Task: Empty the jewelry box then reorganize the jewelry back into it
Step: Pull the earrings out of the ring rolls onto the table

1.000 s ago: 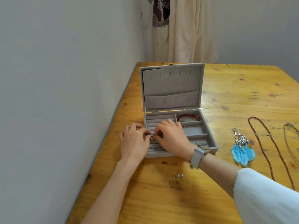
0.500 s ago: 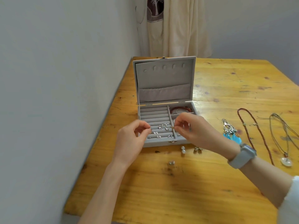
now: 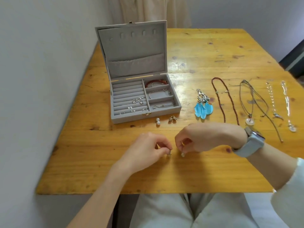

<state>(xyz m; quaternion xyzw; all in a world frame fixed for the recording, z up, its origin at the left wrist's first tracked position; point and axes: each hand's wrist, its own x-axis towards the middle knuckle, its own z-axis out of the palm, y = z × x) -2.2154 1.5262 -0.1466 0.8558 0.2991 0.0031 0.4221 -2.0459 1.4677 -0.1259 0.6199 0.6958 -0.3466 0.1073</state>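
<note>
Both the left hand (image 3: 146, 148) and the right hand (image 3: 197, 139) are each pinching a tiny stud just in front of the open jewelry box (image 3: 141, 97), which I'd judge is only partly emptied, earrings and bracelets remaining inside.

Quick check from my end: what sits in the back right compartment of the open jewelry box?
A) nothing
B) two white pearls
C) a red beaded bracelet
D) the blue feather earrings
C: the red beaded bracelet lies in the back right compartment of the jewelry box, while the blue feather earrings and the two pearls lie on the table outside it.
</note>
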